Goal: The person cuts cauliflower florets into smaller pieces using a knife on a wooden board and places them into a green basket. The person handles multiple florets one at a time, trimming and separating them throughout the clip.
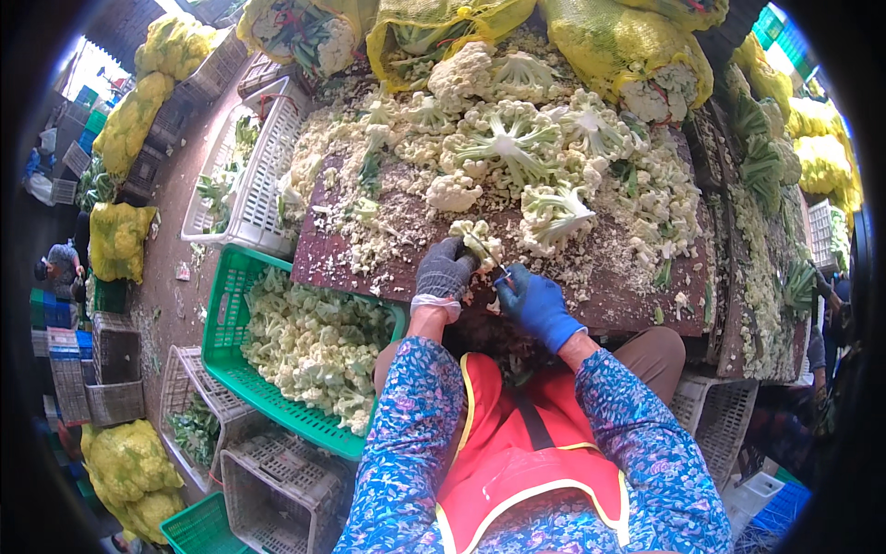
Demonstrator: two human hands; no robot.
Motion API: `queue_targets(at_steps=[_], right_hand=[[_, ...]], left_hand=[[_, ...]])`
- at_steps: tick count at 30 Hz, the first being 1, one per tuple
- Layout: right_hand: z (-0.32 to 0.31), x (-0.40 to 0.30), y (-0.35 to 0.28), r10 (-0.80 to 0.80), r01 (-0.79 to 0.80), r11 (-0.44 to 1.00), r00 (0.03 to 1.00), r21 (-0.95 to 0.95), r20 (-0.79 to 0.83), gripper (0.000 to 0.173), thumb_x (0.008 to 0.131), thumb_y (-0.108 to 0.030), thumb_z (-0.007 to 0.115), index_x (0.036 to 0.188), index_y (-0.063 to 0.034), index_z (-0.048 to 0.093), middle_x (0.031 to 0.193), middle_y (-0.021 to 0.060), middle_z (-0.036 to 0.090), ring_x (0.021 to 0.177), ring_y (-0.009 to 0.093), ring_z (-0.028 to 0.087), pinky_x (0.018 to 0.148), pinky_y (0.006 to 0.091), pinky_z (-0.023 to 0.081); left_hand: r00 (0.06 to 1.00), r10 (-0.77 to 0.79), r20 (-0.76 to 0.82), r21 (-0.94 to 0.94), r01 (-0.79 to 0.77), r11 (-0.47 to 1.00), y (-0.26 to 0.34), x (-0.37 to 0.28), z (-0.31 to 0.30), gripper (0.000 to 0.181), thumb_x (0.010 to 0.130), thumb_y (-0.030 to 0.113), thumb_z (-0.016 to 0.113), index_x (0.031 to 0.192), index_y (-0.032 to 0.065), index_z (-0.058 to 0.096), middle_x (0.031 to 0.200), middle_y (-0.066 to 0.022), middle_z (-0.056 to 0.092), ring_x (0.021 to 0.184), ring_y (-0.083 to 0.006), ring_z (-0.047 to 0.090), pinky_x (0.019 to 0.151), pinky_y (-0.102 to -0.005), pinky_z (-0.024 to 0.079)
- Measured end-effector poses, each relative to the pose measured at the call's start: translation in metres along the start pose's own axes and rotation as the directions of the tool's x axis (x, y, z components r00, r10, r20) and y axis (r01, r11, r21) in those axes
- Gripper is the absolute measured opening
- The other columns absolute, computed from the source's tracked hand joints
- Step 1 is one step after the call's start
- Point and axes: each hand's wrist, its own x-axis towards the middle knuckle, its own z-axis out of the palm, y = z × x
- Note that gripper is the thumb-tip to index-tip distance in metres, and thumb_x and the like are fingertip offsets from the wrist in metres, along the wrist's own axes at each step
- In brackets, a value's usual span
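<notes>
At the front edge of a dark red table [387,280], my left hand [443,270] in a grey glove grips a cauliflower piece [488,246]. My right hand [538,305], in a blue glove, holds a small knife [500,266] whose blade lies against that piece. Just beyond the hands, a cut cauliflower chunk [554,215] rests with its pale stem towards the right. A larger cauliflower head [509,142] lies farther back with its cut stem upward, among many florets and crumbs. One rounded floret [453,192] sits left of it.
A green basket [216,305] of florets stands at my left, below a white crate [266,173] holding leaves. Yellow mesh sacks [588,48] of cauliflower line the table's far side. Grey crates [277,485] stand at lower left. Another littered table [737,332] is at right.
</notes>
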Motion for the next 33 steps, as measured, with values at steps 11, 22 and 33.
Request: queue_targets(at_steps=[11, 22, 33], right_hand=[[0.017, 0.007, -0.007, 0.040, -0.039, 0.997, 0.999, -0.062, 0.021, 0.026, 0.090, -0.035, 0.058, 0.098, -0.0102, 0.057, 0.082, 0.0211, 0.068, 0.075, 0.043, 0.066, 0.069, 0.0532, 0.052], [0.007, 0.020, -0.008, 0.109, -0.092, 0.983, 0.989, -0.158, 0.102, 0.028, 0.089, -0.032, 0.057, 0.104, -0.0084, 0.060, 0.090, 0.0221, 0.070, 0.085, 0.041, 0.068, 0.075, 0.0502, 0.053], [-0.035, -0.034, 0.075, 0.060, -0.080, 0.971, 0.994, -0.224, -0.095, 0.024, 0.090, -0.034, 0.057, 0.096, -0.0114, 0.061, 0.076, 0.0201, 0.068, 0.072, 0.041, 0.067, 0.066, 0.0515, 0.052]], left_hand=[[0.991, 0.013, -0.129, 0.254, 0.020, 0.967, 0.022, -0.017, -0.017, 0.027, 0.086, 0.029, 0.061, 0.105, 0.0106, 0.069, 0.099, -0.0205, 0.066, 0.093, -0.0378, 0.064, 0.083, -0.0473, 0.050], [0.982, 0.138, -0.130, 0.331, -0.088, 0.940, 0.044, 0.002, 0.012, 0.035, 0.093, 0.039, 0.057, 0.109, 0.0087, 0.066, 0.095, -0.0202, 0.065, 0.092, -0.0374, 0.064, 0.079, -0.0460, 0.051], [0.830, 0.031, -0.557, -0.006, -0.042, 0.999, 0.005, -0.017, -0.051, 0.026, 0.095, 0.026, 0.059, 0.108, 0.0058, 0.068, 0.098, -0.0126, 0.069, 0.081, -0.0220, 0.067, 0.073, -0.0335, 0.053]])
